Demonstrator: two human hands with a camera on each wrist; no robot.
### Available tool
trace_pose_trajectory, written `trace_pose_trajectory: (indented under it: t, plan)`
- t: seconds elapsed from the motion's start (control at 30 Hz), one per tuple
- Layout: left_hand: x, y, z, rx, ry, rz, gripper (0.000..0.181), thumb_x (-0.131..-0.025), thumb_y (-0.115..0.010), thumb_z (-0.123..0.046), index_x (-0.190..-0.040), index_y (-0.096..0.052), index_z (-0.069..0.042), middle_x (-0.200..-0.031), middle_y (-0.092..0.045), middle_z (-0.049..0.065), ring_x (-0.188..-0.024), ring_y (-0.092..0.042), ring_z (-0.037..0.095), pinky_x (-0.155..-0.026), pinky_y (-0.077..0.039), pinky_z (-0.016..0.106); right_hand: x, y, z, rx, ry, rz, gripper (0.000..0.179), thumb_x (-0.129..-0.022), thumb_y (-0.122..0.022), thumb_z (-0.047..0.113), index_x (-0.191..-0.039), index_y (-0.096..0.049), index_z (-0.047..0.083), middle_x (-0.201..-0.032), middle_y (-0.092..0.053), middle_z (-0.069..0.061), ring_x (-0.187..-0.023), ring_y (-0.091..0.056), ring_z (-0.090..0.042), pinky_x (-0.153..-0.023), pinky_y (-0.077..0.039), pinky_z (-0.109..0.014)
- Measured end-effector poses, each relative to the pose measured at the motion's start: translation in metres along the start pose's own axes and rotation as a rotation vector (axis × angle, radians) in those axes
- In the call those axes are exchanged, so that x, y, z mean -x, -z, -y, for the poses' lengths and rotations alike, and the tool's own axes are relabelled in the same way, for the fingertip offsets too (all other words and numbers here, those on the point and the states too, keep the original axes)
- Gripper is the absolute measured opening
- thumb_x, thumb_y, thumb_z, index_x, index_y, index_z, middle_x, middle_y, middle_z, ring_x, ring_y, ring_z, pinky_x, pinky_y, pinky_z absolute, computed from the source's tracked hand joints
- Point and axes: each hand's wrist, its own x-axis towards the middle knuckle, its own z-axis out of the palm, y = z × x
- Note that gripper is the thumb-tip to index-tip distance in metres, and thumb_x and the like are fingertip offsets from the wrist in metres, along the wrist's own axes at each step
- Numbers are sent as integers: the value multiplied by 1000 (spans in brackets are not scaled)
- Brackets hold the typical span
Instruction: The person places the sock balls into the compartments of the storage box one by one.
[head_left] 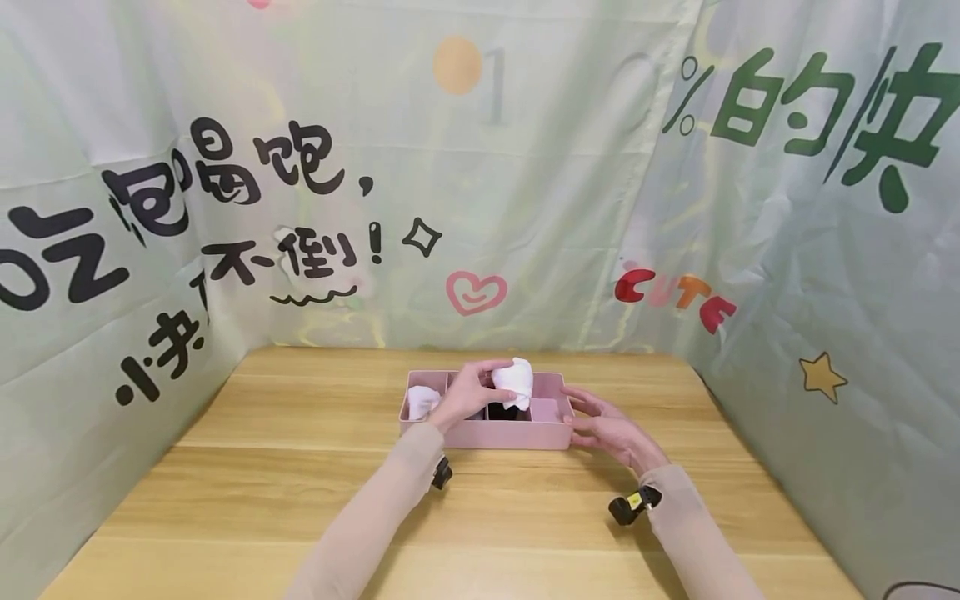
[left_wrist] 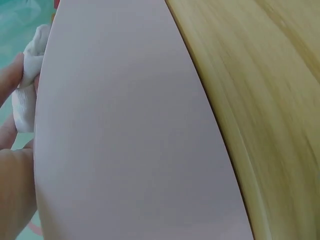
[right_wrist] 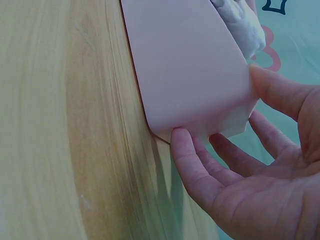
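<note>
A rolled white sock is pinched between the thumb and fingers of my left hand. It hangs over the right half of a pink divided box, above a compartment with a black item in it. In the left wrist view the sock shows at the left edge, past the box's front wall. My right hand holds the box's right end, fingers spread along it. The right wrist view shows fingertips on its lower corner and at its rim.
Another white cloth item lies in the box's leftmost compartment. My left hand partly covers the middle compartments. The box stands on a wooden table, toward the back. Printed fabric curtains hang around the table's back and sides.
</note>
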Motion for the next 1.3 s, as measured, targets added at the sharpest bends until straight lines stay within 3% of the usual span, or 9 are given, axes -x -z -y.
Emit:
trace_pose_trajectory:
  t: [0.13,0.43,0.63,0.77,1.0,1.3]
  plan:
    - [-3,-9,-2,4,-24,15,58,-79,-79,-2,-133,-59,-3,-117,-67,22,-91,-66,16,-76,-57,26,-1,1,0,0,0,5,68,-97,-56,4,-156,-23,14,-162,-11,-21,-140,-33,-39,-100,-50,-40]
    - [-9,-27,0,-7,-48,23,55,-78,-80,-1,-130,-61,0,-108,-70,20,-84,-67,13,-72,-57,24,-1,1,0,-3,-6,5,70,-96,-59,6,-156,-25,15,-162,-13,-21,-133,-44,-31,-101,-49,-41]
    - [-11,-39,-3,-80,-31,44,57,-79,-80,-4,-132,-61,-4,-100,-70,14,-80,-65,11,-67,-56,24,0,0,3,-2,5,10,71,-96,-61,8,-156,-23,13,-162,-12,-23,-125,-51,-25,-102,-48,-43]
    - [-14,-45,0,-142,-26,11,54,-78,-82,-9,-129,-64,-8,-94,-71,7,-77,-64,8,-65,-55,22,-1,1,2,0,6,16,73,-95,-61,7,-156,-22,12,-162,-12,-23,-127,-50,-28,-104,-47,-45]
    - [-15,-51,1,-269,-62,-39,46,-77,-84,-16,-121,-71,-14,-98,-74,3,-80,-64,4,-69,-52,18,-2,3,-1,2,12,30,76,-95,-60,6,-157,-17,10,-161,-12,-24,-132,-46,-33,-104,-47,-44]
    - [-14,-50,0,-288,-51,-41,44,-77,-85,-18,-119,-72,-16,-96,-74,1,-78,-62,4,-68,-51,19,-3,1,0,6,20,48,78,-95,-62,9,-157,-16,9,-161,-9,-25,-126,-50,-26,-101,-49,-40]
